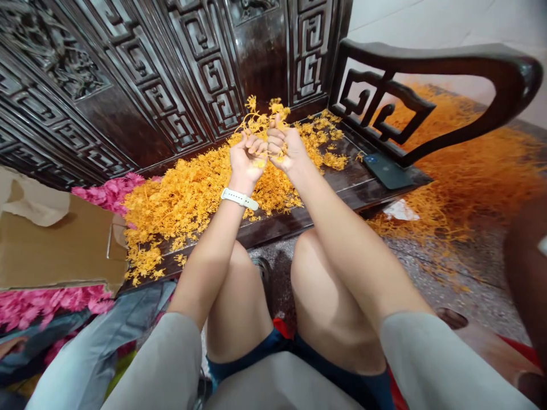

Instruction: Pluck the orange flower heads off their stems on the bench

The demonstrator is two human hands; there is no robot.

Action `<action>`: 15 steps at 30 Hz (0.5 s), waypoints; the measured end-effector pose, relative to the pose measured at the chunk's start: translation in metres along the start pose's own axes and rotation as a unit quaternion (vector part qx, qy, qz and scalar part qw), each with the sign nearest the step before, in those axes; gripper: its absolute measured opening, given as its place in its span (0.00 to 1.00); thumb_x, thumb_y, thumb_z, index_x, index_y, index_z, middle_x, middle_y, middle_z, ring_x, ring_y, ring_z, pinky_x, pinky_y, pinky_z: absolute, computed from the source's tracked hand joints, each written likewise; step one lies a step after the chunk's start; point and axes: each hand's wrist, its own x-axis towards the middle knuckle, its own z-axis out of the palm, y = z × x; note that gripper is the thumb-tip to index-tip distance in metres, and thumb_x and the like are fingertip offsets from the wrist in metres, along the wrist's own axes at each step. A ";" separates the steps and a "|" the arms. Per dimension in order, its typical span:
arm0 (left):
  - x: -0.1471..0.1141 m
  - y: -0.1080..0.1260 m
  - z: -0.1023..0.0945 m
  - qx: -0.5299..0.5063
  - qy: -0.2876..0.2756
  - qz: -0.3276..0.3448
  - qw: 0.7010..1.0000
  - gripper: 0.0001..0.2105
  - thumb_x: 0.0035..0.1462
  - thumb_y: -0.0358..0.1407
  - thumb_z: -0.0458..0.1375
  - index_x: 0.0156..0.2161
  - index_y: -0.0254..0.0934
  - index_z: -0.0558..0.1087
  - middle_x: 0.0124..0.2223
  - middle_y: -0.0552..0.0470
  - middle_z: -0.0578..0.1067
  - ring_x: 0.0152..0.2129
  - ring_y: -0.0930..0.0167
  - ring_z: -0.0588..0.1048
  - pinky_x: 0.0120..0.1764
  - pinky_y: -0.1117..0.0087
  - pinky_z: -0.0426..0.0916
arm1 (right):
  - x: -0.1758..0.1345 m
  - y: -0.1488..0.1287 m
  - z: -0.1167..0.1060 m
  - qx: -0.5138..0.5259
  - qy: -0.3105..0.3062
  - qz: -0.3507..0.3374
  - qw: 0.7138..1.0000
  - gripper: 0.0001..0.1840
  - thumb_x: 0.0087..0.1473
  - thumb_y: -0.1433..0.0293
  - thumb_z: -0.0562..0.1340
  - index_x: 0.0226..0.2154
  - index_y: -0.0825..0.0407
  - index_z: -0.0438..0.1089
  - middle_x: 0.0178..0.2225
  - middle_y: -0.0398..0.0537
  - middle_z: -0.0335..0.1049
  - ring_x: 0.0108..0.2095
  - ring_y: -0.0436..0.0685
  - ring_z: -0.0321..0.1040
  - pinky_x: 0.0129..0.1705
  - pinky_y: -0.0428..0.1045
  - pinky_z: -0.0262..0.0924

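My left hand (248, 158) and my right hand (287, 149) meet above the wooden bench, both with curled fingers. Between them they hold a yellow-orange artificial flower piece (280, 107) with thin, curved strands; its lower part is hidden by the fingers. A small yellow bit shows at each palm. Directly below lies a big heap of similar yellow-orange artificial flower pieces (188, 193), spread along the dark bench seat (273, 228). A pale watch (239, 198) is strapped around my left wrist.
A dark phone (388, 171) lies at the bench's right end, beside the carved armrest (427, 57). Orange strands (465, 171) cover the floor beyond, with a white scrap (401, 209). Left are a cardboard box (55, 245), pink petals (109, 191) and another person's jeans (98, 341).
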 end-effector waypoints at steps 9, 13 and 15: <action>0.028 0.032 -0.038 -0.056 0.013 0.075 0.996 0.20 0.79 0.33 0.44 0.31 0.40 0.65 0.22 0.57 0.59 0.18 0.73 0.62 0.31 0.72 0.66 | 0.002 -0.017 -0.025 -0.082 0.061 -0.023 0.994 0.19 0.69 0.51 0.61 0.35 0.47 0.63 0.19 0.33 0.48 0.17 0.46 0.43 0.18 0.44 0.41; 0.042 0.046 -0.060 -0.056 0.057 0.094 0.992 0.20 0.78 0.30 0.43 0.30 0.39 0.65 0.24 0.54 0.67 0.22 0.74 0.69 0.37 0.72 0.70 | 0.021 0.001 -0.043 -0.291 0.177 -0.078 0.937 0.14 0.66 0.56 0.62 0.38 0.50 0.69 0.28 0.45 0.64 0.26 0.52 0.61 0.27 0.48 0.61; 0.045 0.048 -0.064 -0.058 0.074 0.093 0.991 0.20 0.77 0.29 0.44 0.31 0.39 0.67 0.27 0.53 0.72 0.27 0.74 0.74 0.41 0.73 0.71 | 0.031 0.012 -0.052 -0.408 0.207 -0.094 0.884 0.15 0.66 0.56 0.61 0.43 0.51 0.71 0.38 0.53 0.70 0.38 0.60 0.71 0.40 0.55 0.70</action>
